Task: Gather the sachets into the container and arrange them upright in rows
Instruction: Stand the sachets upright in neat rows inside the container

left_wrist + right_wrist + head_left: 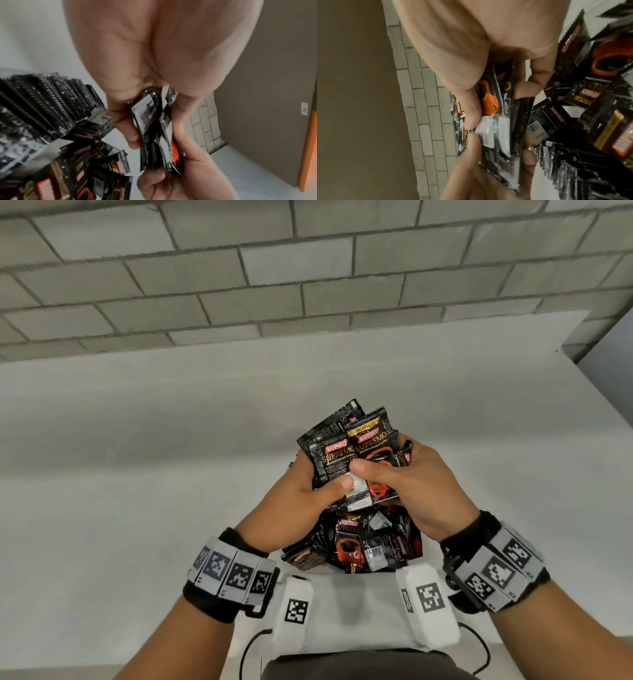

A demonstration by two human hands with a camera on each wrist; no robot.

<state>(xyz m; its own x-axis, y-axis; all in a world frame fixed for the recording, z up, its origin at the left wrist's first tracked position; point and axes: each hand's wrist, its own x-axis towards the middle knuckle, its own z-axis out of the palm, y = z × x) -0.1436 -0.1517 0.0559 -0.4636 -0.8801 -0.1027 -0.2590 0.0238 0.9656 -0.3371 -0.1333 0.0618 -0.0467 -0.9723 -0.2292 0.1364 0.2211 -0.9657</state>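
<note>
While both hands are meeting above the table (pixel 137 440):
Left hand (pixel 301 505): you are pinching the sachet bundle (pixel 356 453).
Right hand (pixel 414 484): you are gripping the same bundle.
Loose sachets (pixel 359 546): lying heaped below.

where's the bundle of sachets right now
In the head view it's centre frame, the bundle held between left hand and right hand, above the loose pile.

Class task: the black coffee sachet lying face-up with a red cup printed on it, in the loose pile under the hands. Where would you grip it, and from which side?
Probably pinch the black face-up sachet by its flat top edge, coming from above: it lies flat among overlapping neighbours.
</note>
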